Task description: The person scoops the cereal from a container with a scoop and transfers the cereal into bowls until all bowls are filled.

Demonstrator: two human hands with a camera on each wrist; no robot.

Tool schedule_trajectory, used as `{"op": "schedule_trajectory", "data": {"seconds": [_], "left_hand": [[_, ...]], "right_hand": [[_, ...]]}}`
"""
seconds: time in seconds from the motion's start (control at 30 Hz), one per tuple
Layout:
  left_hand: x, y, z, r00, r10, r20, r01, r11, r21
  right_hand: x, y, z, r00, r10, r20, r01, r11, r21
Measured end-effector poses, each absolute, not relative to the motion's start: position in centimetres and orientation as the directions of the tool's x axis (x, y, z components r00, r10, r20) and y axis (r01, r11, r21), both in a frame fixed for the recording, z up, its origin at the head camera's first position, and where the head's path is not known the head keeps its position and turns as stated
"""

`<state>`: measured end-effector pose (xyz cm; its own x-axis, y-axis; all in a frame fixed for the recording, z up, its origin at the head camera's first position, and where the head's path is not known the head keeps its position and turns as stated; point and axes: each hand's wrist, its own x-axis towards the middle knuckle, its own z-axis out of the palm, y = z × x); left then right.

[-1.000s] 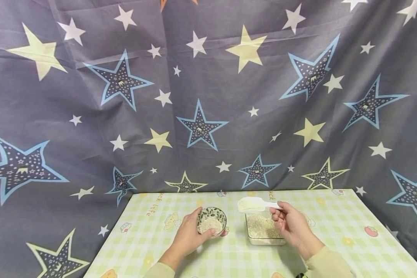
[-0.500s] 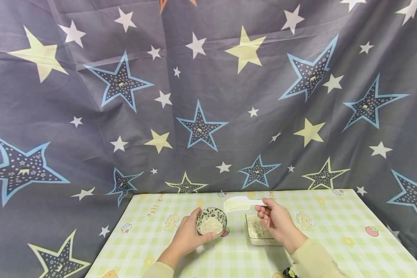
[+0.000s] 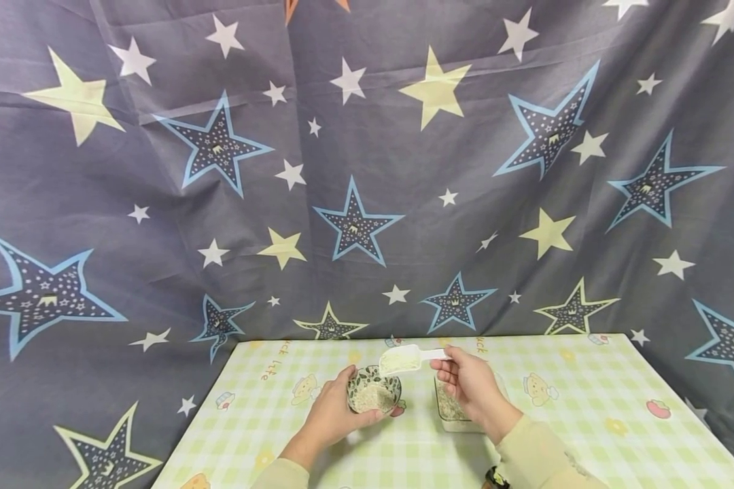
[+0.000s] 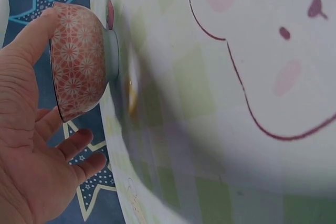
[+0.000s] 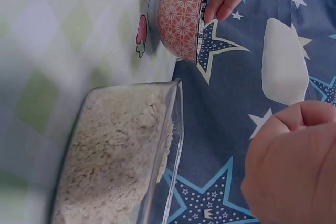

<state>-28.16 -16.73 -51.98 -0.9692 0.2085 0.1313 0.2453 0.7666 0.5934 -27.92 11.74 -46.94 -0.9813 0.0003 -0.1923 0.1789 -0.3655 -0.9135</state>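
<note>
My left hand (image 3: 336, 415) holds a small bowl (image 4: 79, 61) by its rim, thumb and fingers on opposite sides. Red flower patterns cover the bowl outside, leaves decorate it inside, and pale oat flakes (image 3: 372, 399) lie at its bottom. My right hand (image 3: 474, 388) grips the handle of a white scoop (image 3: 410, 358) loaded with pale flakes. The scoop's tip overlaps the bowl's far right rim in the head view; the right wrist view shows its underside raised above bowl height. Below the right hand stands a clear rectangular container (image 3: 459, 426) of oats, partly hidden by that hand.
A green-and-white checked tablecloth (image 3: 587, 394) with cartoon prints covers the table. Behind the table's far edge hangs a dark curtain (image 3: 367, 292) with stars. A dark band (image 3: 497, 477) shows at the right wrist.
My right hand has carried the loaded scoop leftward from above the container to the bowl's rim. The left hand and bowl have stayed nearly in place.
</note>
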Motion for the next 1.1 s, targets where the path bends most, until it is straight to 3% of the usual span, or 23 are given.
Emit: {"op": "schedule_trajectory", "data": {"seconds": [1.1], "left_hand": [[-27.9, -16.5, -51.7, -0.974, 0.199, 0.107, 0.223, 0.768, 0.600]], "right_hand": [[-27.1, 10.2, -46.3, -0.996, 0.049, -0.079, 0.068, -0.201, -0.977]]}}
